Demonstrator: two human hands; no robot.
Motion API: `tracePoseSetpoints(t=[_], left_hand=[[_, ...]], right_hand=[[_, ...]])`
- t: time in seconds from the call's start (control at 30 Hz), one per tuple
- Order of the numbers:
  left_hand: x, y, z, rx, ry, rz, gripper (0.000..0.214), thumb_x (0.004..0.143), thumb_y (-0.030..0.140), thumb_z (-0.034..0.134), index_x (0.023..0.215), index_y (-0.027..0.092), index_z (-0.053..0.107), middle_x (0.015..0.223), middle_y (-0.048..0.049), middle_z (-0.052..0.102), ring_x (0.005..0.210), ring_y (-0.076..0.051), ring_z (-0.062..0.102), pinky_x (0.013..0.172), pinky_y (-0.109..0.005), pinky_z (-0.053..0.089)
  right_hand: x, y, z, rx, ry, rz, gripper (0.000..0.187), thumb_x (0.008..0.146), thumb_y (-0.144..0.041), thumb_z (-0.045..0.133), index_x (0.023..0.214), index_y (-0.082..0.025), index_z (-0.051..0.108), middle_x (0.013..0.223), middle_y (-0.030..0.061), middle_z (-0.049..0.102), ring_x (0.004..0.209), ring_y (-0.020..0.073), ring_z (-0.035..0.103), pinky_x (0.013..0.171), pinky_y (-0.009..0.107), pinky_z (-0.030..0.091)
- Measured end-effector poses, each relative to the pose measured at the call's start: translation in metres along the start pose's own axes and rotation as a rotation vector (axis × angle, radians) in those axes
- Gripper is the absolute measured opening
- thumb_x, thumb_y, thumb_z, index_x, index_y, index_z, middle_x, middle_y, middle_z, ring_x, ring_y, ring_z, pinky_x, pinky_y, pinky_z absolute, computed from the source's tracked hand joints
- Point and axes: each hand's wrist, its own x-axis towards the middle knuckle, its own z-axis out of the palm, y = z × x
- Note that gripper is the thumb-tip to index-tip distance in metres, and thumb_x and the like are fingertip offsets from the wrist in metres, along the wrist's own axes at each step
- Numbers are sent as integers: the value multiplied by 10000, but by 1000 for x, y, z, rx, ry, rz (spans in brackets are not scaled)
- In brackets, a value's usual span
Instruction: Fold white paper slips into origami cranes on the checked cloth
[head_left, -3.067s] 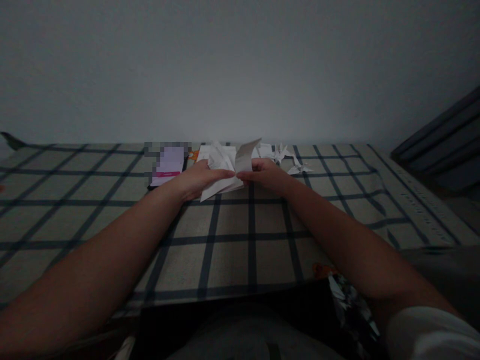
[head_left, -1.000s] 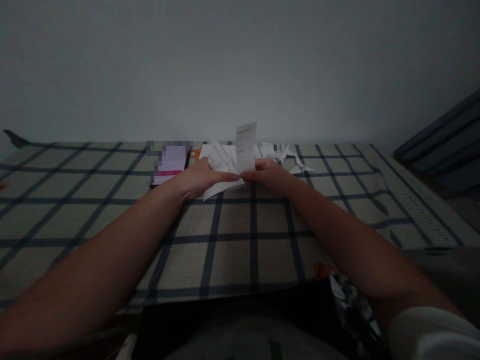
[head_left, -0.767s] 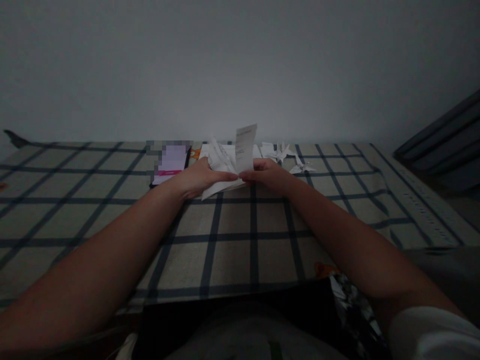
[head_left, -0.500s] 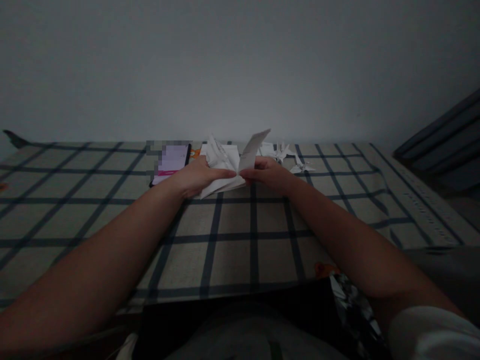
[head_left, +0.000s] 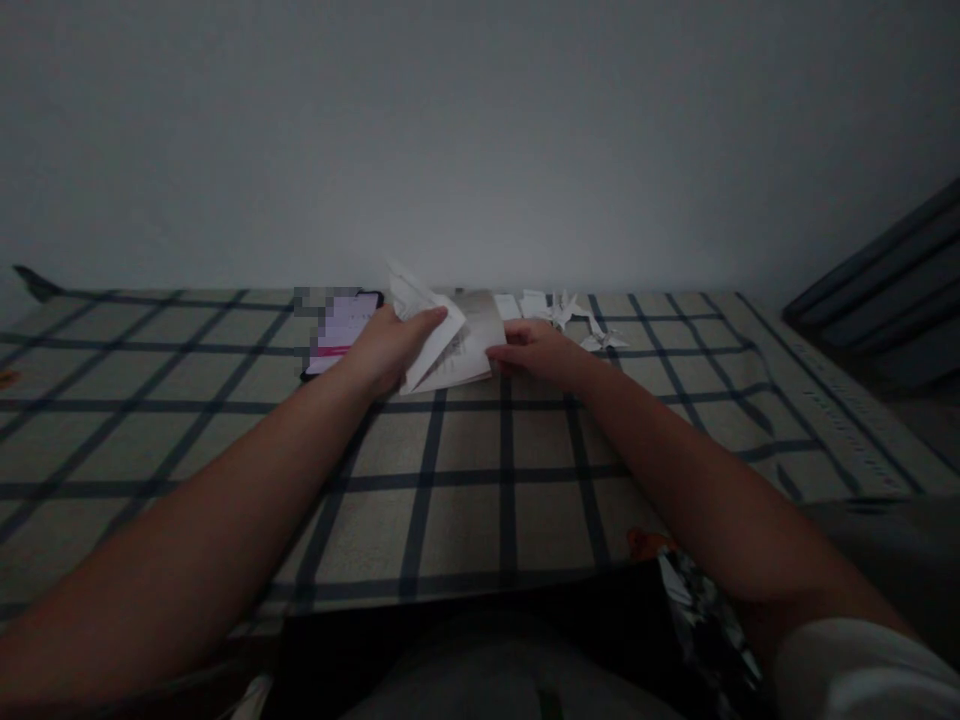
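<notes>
A folded sheet of white paper (head_left: pixel 474 345), with faint print on it, is held between both hands just over the checked cloth. My left hand (head_left: pixel 394 345) grips its left part, thumb lying across a raised flap that points up and away. At the paper's right edge, my right hand (head_left: pixel 536 345) pinches it between thumb and fingers. Beyond that hand lie folded paper figures (head_left: pixel 562 308) with pointed ends, one of them (head_left: pixel 604 340) nearer to me. Some of my left fingers are hidden behind the paper.
A phone (head_left: pixel 341 330) with a lit screen lies left of my left hand, partly blurred out. The checked cloth (head_left: pixel 465 520) covers the surface up to a grey wall (head_left: pixel 480 140). Dark slatted panels (head_left: pixel 885 300) stand at the right.
The upright right flap has come down flat towards the right. My left thumb has shifted left and up, away from the middle crease, and the hands are farther apart.
</notes>
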Motion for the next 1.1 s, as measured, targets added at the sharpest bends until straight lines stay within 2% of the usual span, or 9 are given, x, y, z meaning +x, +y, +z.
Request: tracePoseSetpoints(t=[0.13,0.27,0.37,0.43,0.53,0.63,0.9,1.0,1.1], left_hand=[[5,-4,-2,-57,-47,-30,374,699,221,714,1066,151,730,1035,-151,782,945,-359,759,880,-503,624],[6,-3,-3,-86,-10,-3,444,674,185,712,1117,184,673,1077,-131,772,910,-324,758,874,-490,623],[5,0,-3,-85,-5,46,467,647,168,757,1099,186,640,1091,-115,764,898,-278,753,875,-436,617],[4,2,-1,-94,-4,80,527,628,167,799,1125,179,623,1064,-103,763,872,-248,747,852,-397,613],[3,3,0,-96,-3,89,620,641,194,832,1216,179,602,975,-75,766,798,-215,735,793,-362,604],[3,1,1,-88,-7,78,531,706,259,807,1198,169,630,871,-49,752,717,-189,711,737,-328,586],[4,-4,5,-177,-52,118,300,755,300,770,1011,163,695,869,-35,748,726,-150,682,703,-261,544],[2,-3,5,-157,-49,151,259,745,286,776,962,159,714,882,-32,744,731,-138,668,707,-250,533],[1,-2,5,-142,-53,157,298,726,286,797,987,158,730,887,-35,742,734,-139,665,698,-249,531]], right_hand=[[4,0,-2,90,164,37,121,833,-274,701,831,-161,660,741,7,661,614,100,562,581,236,457],[8,2,-11,116,398,108,243,927,-343,630,762,-165,647,717,36,652,610,117,582,577,251,475],[9,6,-19,-53,497,111,253,927,-337,621,743,-166,654,631,15,589,579,134,542,568,276,445],[8,8,-22,-249,501,72,113,868,-254,666,887,-153,714,646,-2,583,605,146,541,617,297,447],[5,10,-22,-377,532,31,569,803,-214,729,1357,-153,618,718,-5,633,683,176,573,722,330,485],[2,10,-20,-477,508,35,808,810,-191,723,1558,-138,423,791,32,696,745,204,609,796,357,506],[-2,7,-13,-919,398,114,640,922,-272,639,1538,-211,477,1234,128,719,1081,301,669,938,458,530],[-5,5,-10,-1019,379,108,497,943,-303,618,1427,-188,600,1311,145,673,1173,313,640,967,456,529],[-8,2,-9,-1088,419,94,371,926,-324,640,1255,-167,711,1331,169,620,1102,305,648,883,423,537]])
